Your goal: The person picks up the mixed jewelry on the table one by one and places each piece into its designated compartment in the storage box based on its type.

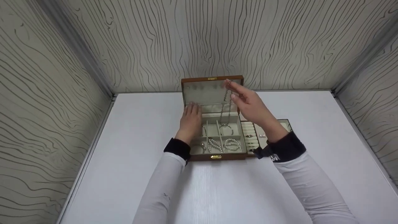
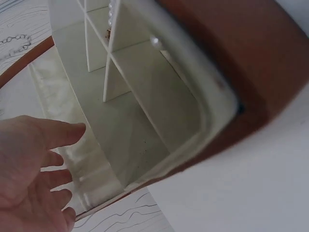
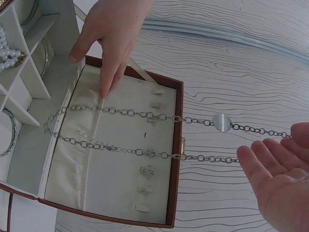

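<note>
A long silver chain necklace with a round disc charm hangs from the fingers of my right hand, above the open jewellery box. Two strands run down in front of the raised lid, and the lower end hangs by the back compartments. On the box's left side, my left hand reaches to the lid. Its fingers are extended, with the fingertips at the top edge of the cream fabric pocket inside the lid.
Divided compartments hold a pearl bracelet, a pearl strand and a bangle. Small tabs line the lid. On the right, a pulled-out drawer has ring rolls and pearl earrings. A patterned wall stands behind the white table.
</note>
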`<state>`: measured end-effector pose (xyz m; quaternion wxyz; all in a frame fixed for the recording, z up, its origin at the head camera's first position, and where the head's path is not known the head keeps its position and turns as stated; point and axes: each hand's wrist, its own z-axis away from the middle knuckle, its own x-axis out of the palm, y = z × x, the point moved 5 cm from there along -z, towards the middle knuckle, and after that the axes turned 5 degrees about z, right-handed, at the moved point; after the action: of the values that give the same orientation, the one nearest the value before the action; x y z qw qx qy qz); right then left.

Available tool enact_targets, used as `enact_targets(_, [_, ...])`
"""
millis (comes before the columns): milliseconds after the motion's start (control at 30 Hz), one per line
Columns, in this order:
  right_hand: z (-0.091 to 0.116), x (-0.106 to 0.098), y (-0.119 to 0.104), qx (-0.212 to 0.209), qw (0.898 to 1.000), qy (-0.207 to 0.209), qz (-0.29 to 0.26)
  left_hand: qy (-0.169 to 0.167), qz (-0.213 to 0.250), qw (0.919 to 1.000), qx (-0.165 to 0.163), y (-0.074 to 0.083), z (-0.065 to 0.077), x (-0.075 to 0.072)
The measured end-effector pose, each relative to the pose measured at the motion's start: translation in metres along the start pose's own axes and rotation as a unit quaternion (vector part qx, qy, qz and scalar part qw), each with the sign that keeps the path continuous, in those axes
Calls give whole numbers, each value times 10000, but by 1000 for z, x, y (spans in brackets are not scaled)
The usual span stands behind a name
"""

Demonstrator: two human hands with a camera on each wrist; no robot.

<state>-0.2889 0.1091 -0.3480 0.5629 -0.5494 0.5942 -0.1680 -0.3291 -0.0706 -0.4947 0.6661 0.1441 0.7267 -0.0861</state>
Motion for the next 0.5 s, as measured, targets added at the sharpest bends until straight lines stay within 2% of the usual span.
enact_targets(167, [-4,0,3,8,9994,43,336,186,-130,9997,38,0,-3,0])
enact_targets(300, [-9,1,4,88,9991,-21,411,416,15,9991,12,1,-7,-5])
enact_targets(367, [-11,2,-3,239,9989,-88,389,463,102,9989,-11,1,-9,-6])
enact_targets(500, [-18,-2,-2,290,9983,-113,487,94,-15,9999,-98,0,-12,-4])
